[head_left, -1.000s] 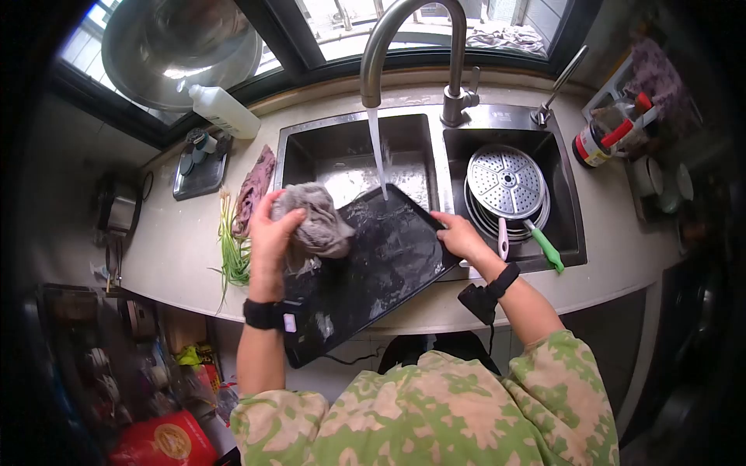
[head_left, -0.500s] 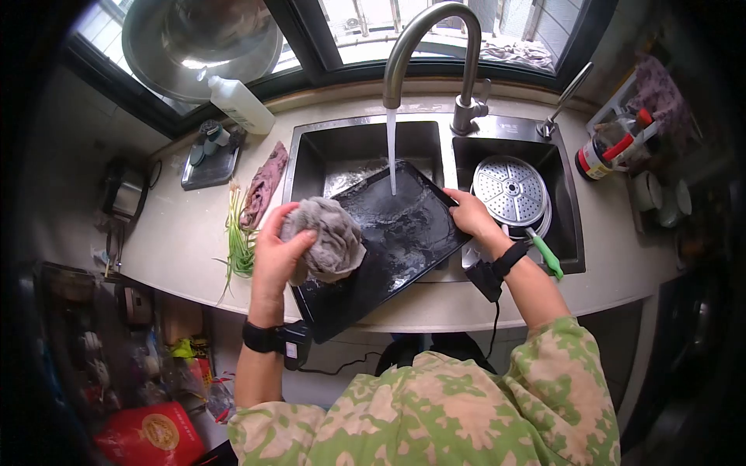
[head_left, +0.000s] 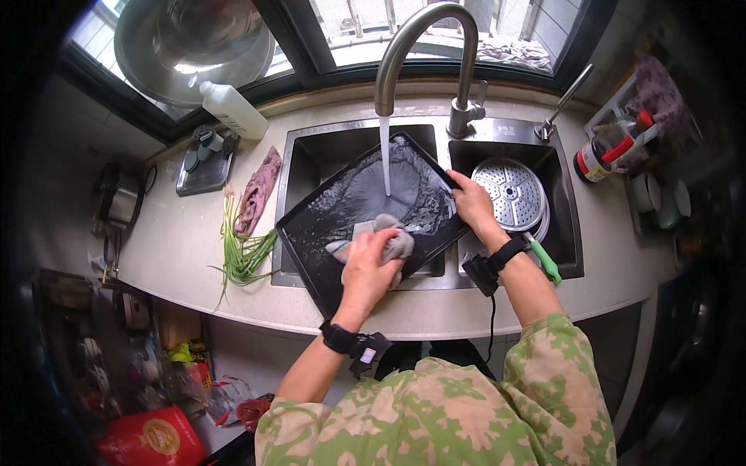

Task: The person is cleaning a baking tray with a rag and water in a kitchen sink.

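We have one black baking tray [head_left: 365,203] lying tilted across the left basin of the sink [head_left: 299,167], its far corner up near the divider and its near corner overhanging the sink's front edge toward the counter [head_left: 179,241]. We judge it stiff and fairly light but wide and awkward, and slick now that the water [head_left: 385,155] from the single faucet [head_left: 423,54] runs down onto it, so the rim is the sound place to grip. Our right hand [head_left: 470,203] does just that, fingers clamped over the tray's right edge beside the divider. Our left hand [head_left: 371,268] presses one grey cloth [head_left: 385,241] flat against the tray's lower middle, fingers curled around it; the cloth looks soft, soaked and easily bunched. In the right basin we count one perforated steamer plate [head_left: 509,194] stacked on dishes, with a green-handled utensil [head_left: 544,262] at that basin's front edge. On the counter left of the sink lie one bunch of green onions [head_left: 241,245], one purplish rag [head_left: 259,190], and one white bottle [head_left: 233,109] by the window ledge.
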